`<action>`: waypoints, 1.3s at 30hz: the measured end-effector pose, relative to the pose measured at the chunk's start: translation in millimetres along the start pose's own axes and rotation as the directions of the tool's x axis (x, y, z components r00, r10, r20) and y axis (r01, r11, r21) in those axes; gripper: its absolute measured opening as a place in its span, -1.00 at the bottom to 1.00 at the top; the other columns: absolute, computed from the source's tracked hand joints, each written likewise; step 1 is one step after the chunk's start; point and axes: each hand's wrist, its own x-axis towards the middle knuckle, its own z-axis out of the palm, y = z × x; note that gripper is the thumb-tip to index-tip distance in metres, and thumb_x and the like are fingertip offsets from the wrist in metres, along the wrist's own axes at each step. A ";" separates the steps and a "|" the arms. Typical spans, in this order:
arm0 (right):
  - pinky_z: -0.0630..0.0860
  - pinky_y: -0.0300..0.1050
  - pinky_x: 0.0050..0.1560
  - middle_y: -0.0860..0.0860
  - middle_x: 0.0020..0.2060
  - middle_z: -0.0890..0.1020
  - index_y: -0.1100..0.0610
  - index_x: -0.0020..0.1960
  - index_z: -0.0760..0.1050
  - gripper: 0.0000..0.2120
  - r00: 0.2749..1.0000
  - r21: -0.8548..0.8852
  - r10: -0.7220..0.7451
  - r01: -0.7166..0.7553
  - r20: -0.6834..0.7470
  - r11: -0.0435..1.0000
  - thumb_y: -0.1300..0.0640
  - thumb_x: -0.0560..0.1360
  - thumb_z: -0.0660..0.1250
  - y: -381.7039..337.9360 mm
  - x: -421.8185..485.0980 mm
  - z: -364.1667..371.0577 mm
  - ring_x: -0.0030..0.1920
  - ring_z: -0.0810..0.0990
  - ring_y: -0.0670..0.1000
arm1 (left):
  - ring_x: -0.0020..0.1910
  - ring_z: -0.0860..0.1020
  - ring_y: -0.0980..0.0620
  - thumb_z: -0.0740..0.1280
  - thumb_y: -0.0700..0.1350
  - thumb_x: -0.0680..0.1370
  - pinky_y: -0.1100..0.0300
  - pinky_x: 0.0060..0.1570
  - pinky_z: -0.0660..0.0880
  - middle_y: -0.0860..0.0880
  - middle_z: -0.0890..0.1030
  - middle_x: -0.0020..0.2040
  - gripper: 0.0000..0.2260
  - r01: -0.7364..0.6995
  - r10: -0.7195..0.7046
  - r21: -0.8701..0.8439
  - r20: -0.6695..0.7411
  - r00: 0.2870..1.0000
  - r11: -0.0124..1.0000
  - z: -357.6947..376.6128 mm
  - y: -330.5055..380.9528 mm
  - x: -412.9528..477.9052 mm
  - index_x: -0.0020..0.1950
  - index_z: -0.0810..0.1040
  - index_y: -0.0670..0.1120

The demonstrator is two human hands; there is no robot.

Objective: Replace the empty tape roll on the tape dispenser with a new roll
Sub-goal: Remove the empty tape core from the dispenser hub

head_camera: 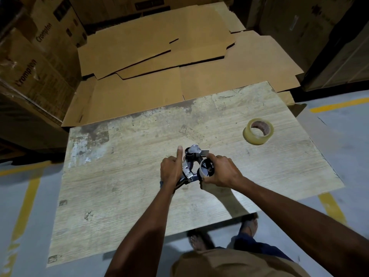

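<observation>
A dark metal tape dispenser is held just above the middle of a worn wooden table. My left hand grips its handle, thumb pointing up. My right hand wraps around the empty roll core on the dispenser's spindle wheel. A full roll of clear tape lies flat on the table, far to the right of both hands.
Flattened cardboard sheets lie beyond the table's far edge. Stacked printed cartons stand on the left and more boxes at the right. My feet show under the near edge, on grey floor with yellow lines.
</observation>
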 end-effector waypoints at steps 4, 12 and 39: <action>0.45 -0.05 0.03 0.11 0.07 0.64 -0.04 0.50 0.30 -0.15 0.999 0.026 0.046 -0.046 0.004 0.999 -0.34 0.33 0.48 2.8 -5.9 4.3 0.06 0.63 0.16 | -0.45 0.36 -0.01 0.04 0.45 0.61 0.13 -0.36 0.23 -0.03 0.40 -0.44 -0.30 0.051 -0.055 -0.046 -0.086 0.995 0.998 7.6 5.0 2.6 -0.44 0.35 -0.10; 0.52 -0.01 0.20 0.09 0.28 0.56 0.01 0.53 0.30 -0.03 0.992 0.128 0.076 -0.088 0.099 0.988 -0.15 0.24 0.66 22.8 -18.1 -7.5 0.25 0.56 0.14 | 0.15 0.51 0.13 0.37 -0.08 0.60 0.34 0.18 0.49 0.01 0.46 0.24 -0.65 -0.441 0.446 -0.068 0.155 0.881 0.895 -4.5 -29.5 17.7 0.37 0.52 -0.11; 0.50 0.02 0.18 0.16 0.18 0.53 0.13 0.51 0.36 -0.08 0.995 0.184 0.088 -0.078 -0.045 0.980 -0.19 0.27 0.58 20.2 -3.4 24.2 0.22 0.51 0.19 | -0.38 0.51 -0.04 0.11 0.67 0.36 0.16 -0.42 0.35 -0.08 0.56 -0.36 -0.15 0.223 -0.212 0.172 -0.082 0.974 0.959 35.8 26.2 13.2 -0.39 0.52 -0.16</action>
